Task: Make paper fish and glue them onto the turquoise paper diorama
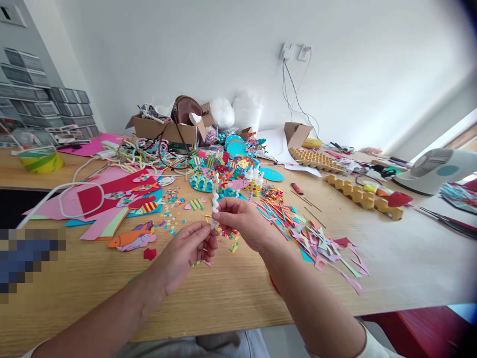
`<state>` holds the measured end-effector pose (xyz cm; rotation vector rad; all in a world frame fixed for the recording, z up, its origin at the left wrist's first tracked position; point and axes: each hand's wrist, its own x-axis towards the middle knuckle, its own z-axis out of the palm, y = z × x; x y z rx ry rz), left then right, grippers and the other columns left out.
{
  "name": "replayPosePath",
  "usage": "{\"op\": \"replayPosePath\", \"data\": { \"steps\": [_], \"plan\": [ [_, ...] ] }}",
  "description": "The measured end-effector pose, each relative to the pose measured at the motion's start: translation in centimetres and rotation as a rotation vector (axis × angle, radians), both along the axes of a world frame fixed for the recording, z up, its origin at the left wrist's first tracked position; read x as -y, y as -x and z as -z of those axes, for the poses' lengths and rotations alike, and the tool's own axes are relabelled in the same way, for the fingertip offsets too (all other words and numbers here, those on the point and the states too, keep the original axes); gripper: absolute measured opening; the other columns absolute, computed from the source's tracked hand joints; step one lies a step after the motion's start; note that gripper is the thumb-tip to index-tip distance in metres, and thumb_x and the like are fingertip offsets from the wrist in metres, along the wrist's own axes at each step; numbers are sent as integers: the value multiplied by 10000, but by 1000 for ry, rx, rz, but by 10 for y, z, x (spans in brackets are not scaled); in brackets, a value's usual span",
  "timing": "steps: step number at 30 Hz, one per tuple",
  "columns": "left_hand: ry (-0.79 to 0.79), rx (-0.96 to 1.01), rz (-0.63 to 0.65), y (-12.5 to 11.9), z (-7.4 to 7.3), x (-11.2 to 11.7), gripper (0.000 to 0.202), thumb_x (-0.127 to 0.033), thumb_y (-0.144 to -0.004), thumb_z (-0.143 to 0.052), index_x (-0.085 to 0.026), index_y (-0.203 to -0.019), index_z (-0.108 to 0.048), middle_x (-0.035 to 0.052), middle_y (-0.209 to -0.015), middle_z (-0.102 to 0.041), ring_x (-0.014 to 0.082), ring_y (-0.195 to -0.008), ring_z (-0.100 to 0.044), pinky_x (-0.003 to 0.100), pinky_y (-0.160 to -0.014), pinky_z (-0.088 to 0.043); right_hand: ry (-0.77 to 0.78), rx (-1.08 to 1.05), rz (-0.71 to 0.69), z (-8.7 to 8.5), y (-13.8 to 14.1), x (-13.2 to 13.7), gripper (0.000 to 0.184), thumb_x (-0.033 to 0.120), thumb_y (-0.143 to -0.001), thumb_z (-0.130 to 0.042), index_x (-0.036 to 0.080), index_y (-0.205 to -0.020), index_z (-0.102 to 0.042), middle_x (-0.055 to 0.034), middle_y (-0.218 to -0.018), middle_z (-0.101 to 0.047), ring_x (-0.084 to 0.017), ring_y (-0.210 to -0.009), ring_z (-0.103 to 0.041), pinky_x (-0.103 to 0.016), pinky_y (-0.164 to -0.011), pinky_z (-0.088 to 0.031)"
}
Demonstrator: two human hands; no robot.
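Note:
Over the middle of the table, my right hand [238,220] pinches a white, spirally twisted strip [215,200] that stands upright. Just below, the fingers of my left hand [194,242] are closed around the strip's lower end, which they partly hide. What the strip is made of I cannot make out. Behind my hands sit turquoise paper pieces [235,146] covered with small coloured paper fish. A striped paper fish [195,204] lies left of the strip. Near my left wrist are a red paper star [150,254] and an orange paper fish [126,240].
Pink and red paper sheets [89,199] spread on the left beside a looped white cable [84,184]. Paper scraps [316,238] and a red cutter [297,188] lie right. Farther back are a cardboard box [164,130], yellow egg-carton strips [357,193] and a white appliance [436,171].

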<state>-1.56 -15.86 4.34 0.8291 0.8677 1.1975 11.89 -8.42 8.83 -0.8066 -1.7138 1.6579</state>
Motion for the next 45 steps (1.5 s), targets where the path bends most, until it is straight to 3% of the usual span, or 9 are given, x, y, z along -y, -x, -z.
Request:
{"op": "replayPosePath", "data": {
  "steps": [6, 12, 18, 22, 25, 31, 36, 45],
  "plan": [
    [-7, -5, -3, -2, 4, -7, 220, -357, -798, -575, -140, -766, -555, -17, -630, -501, 81, -549, -461, 204, -492, -349, 1, -4, 14, 5, 4, 7, 207, 310, -620, -674, 177, -663, -520, 62, -521, -517, -67, -475, -466, -187, -458, -355],
    [-8, -93, -30, 1, 4, -12, 226, -341, -741, -607, -142, -670, -526, -39, -533, -458, 66, -469, -405, 193, -445, -307, -102, 55, -8, 18, 3, 4, 206, 307, -617, -686, 182, -636, -523, 52, -572, -512, -85, -532, -477, -211, -517, -385],
    [-17, -267, -56, -1, 8, -15, 242, -350, -716, -574, -154, -608, -482, -62, -472, -397, 56, -428, -337, 191, -426, -268, -431, 339, 170, 27, 5, 7, 121, 106, -689, -571, 193, -618, -526, 37, -591, -537, -108, -585, -484, -205, -536, -329],
    [-115, -566, -101, 1, 11, -22, 175, -308, -710, -517, -164, -614, -490, -66, -482, -387, 71, -442, -333, 202, -435, -254, -662, 595, 217, 24, 10, 16, 172, 94, -730, -527, 188, -586, -520, 16, -577, -547, -115, -559, -461, -219, -522, -267],
    [-207, -745, -126, 4, 12, -26, 156, -281, -700, -516, -165, -598, -492, -50, -528, -429, 86, -495, -369, 207, -463, -275, -749, 662, 225, 23, 11, 18, 163, 96, -744, -508, 183, -608, -531, 2, -599, -561, -116, -560, -457, -224, -518, -244],
    [-137, -408, -76, 3, 10, -15, 238, -393, -782, -491, -165, -712, -484, -32, -609, -478, 88, -512, -462, 213, -488, -371, -617, 489, 279, 26, 4, 6, 114, 120, -735, -546, 188, -645, -530, 21, -604, -566, -114, -574, -491, -207, -530, -292],
    [-173, -441, -81, 3, 13, -15, 219, -370, -768, -519, -159, -715, -497, -34, -597, -479, 85, -512, -469, 209, -496, -383, -566, 405, 279, 29, 2, 4, 83, 133, -727, -564, 181, -664, -539, 20, -617, -584, -116, -582, -517, -206, -525, -317],
    [-191, -535, -65, 3, 12, -25, 261, -391, -710, -513, -170, -577, -468, -51, -490, -440, 78, -443, -415, 199, -436, -338, -687, 568, 335, 22, 8, 14, 105, 114, -721, -581, 170, -635, -557, 9, -603, -609, -111, -566, -532, -195, -507, -300]
  ]
}}
